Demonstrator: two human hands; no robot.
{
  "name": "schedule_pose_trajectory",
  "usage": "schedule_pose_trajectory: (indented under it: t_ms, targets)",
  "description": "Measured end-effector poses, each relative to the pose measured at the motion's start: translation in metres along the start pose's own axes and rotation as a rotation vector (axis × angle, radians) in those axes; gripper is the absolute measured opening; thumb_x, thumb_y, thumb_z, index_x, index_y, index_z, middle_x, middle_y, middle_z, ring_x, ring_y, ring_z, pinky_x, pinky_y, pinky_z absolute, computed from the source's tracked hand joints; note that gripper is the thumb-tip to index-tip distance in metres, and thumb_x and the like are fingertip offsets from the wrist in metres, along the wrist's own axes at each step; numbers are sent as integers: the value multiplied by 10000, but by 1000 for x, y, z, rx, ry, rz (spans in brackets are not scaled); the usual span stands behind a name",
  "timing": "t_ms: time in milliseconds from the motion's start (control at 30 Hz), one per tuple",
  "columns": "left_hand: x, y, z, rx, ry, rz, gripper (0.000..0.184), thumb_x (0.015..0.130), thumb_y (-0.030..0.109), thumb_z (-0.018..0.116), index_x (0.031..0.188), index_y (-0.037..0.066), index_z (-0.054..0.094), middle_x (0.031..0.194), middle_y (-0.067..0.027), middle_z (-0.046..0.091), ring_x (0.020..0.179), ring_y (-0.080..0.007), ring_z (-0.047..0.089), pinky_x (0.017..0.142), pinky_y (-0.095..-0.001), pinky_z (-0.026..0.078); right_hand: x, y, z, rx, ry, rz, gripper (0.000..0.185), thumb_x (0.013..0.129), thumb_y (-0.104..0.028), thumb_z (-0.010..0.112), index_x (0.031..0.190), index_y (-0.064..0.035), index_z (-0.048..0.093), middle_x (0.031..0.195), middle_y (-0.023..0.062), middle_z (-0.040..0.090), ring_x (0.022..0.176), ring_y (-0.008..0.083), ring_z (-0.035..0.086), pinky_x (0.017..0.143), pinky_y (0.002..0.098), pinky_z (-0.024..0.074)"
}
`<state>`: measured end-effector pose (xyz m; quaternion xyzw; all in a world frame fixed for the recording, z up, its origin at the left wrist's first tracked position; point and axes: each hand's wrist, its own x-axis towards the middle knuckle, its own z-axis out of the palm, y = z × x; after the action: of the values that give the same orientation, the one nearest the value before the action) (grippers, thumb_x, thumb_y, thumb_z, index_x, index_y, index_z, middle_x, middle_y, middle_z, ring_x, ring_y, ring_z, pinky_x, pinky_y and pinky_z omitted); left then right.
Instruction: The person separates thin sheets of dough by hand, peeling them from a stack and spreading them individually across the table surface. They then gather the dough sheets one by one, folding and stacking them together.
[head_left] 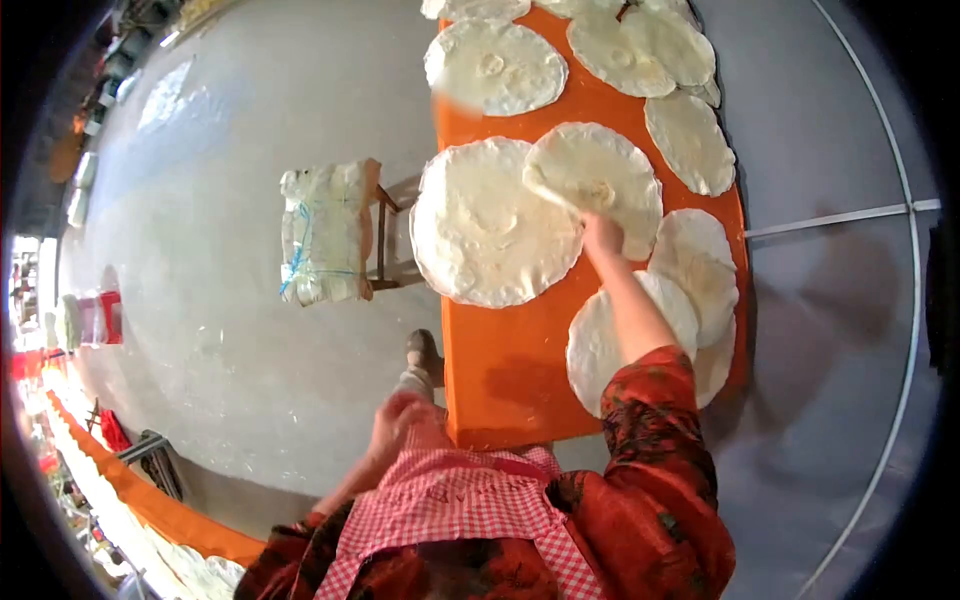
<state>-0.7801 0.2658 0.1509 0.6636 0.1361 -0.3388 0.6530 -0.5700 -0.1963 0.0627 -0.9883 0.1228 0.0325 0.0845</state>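
My right hand (603, 237) reaches over the orange-covered table (505, 390), its fingers closed at the near edge of a thin round flatbread (610, 180). That flatbread's left edge is folded up and overlaps a larger flatbread (485, 225) lying flat beside it. Below my right forearm, more flatbreads (610, 345) lie overlapping at the table's right side. My left hand (400, 420) is low by the checked apron (440, 510), off the table; its fingers are blurred and I cannot make out their position.
Further flatbreads (495, 65) cover the table's far end, some overlapping near its right edge (690, 140). Left of the table stands a stool (330, 235) with a wrapped, blue-tied top. A grey wall (830, 290) runs along the right. Another orange surface (150, 500) is at lower left.
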Motion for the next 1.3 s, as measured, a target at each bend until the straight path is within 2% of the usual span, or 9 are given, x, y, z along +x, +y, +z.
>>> schedule_pose_trajectory:
  t_ms: [167, 367, 567, 700, 1000, 1167, 1200, 1233, 1300]
  targets:
    - [92, 66, -20, -517, -229, -92, 486, 916, 299, 558, 1291, 36, 394, 1154, -94, 547, 1024, -237, 560, 868, -367, 465, -44, -131, -147, 99, 0, -39, 169, 769, -61, 528, 909, -38, 621, 773, 178, 633, 756, 371, 620, 660, 460, 492]
    - [166, 104, 29, -677, -453, -138, 658, 892, 279, 590, 1419, 121, 228, 1194, -78, 518, 1041, -216, 552, 870, -375, 463, -150, -249, -66, 362, -118, -167, 342, 750, -85, 571, 1076, 16, 561, 1094, 169, 547, 978, 337, 550, 805, 430, 490]
    - [165, 98, 15, -497, -521, -141, 486, 893, 267, 584, 1318, 153, 379, 1172, -37, 530, 1047, -180, 549, 824, -346, 487, -164, -235, -44, 1119, -142, 11, 477, 743, -235, 667, 1129, 23, 554, 1115, 185, 571, 999, 347, 549, 870, 370, 452]
    - [155, 101, 25, -424, -490, -148, 450, 910, 291, 541, 1313, 166, 384, 1212, -50, 523, 1076, -215, 546, 849, -385, 490, -170, -231, -30, 1441, -125, 99, 455, 800, -299, 617, 1114, 25, 563, 1079, 189, 582, 1020, 322, 552, 901, 364, 420]
    - [160, 91, 27, -437, -563, -162, 456, 891, 283, 485, 1295, 81, 420, 1226, -105, 532, 1106, -251, 538, 906, -443, 454, -176, -209, -25, 1195, -66, 88, 380, 806, -250, 613, 1072, 14, 549, 1007, 188, 593, 927, 341, 587, 811, 388, 462]
    - [158, 79, 36, -135, -185, 12, 305, 873, 152, 560, 1153, 34, 528, 1062, -86, 611, 926, -220, 619, 708, -352, 536, -182, -203, -76, 660, 105, -15, 223, 758, -167, 603, 896, 8, 614, 886, 246, 608, 868, 363, 612, 732, 409, 484]
    - [161, 79, 23, -76, -176, 40, 296, 878, 156, 551, 1137, 13, 530, 1035, -89, 613, 899, -219, 623, 679, -347, 542, -126, -132, -3, 822, -37, 257, 164, 724, -128, 595, 803, 9, 640, 764, 219, 633, 759, 325, 649, 651, 419, 497]
    - [166, 77, 6, -19, -156, 67, 290, 884, 160, 541, 1120, -8, 532, 1009, -93, 616, 872, -218, 628, 650, -341, 548, -111, -85, -64, 892, -279, 311, 184, 705, -135, 632, 795, 25, 645, 728, 101, 664, 673, 180, 639, 610, 370, 503]
    - [185, 67, -23, -52, -120, 59, 282, 878, 179, 558, 1091, -6, 557, 965, -80, 624, 815, -203, 631, 598, -315, 533, -79, -10, -109, 698, 15, 347, 210, 693, -164, 656, 813, 8, 663, 693, 84, 652, 643, 168, 625, 601, 351, 499]
